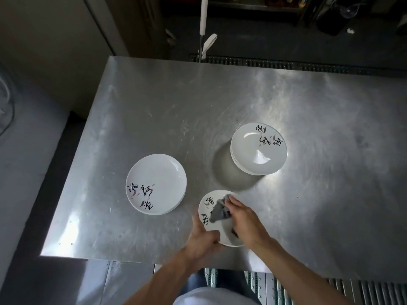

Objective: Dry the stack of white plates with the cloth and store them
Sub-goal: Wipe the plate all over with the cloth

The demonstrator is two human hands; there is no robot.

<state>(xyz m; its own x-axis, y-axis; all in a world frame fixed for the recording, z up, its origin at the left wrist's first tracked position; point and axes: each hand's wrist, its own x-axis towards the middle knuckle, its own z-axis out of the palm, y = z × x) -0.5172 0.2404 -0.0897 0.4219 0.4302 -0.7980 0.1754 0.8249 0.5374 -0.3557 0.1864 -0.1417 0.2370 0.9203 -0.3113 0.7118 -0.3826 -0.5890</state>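
Near the counter's [154,106] near edge, the left hand [202,237] curls its fingers round the white plate [206,211] rim to steady it while the right hand [244,219], fingers clutching the grey cloth [220,211], presses onto its face; the right stack [258,148], further back, is probably still undried, and the left pile [156,183] probably done.

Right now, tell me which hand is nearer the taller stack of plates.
Right. The right hand, holding the grey cloth, lies on the person's side of the taller stack; the left hand grips the near rim of the held plate, farther away.
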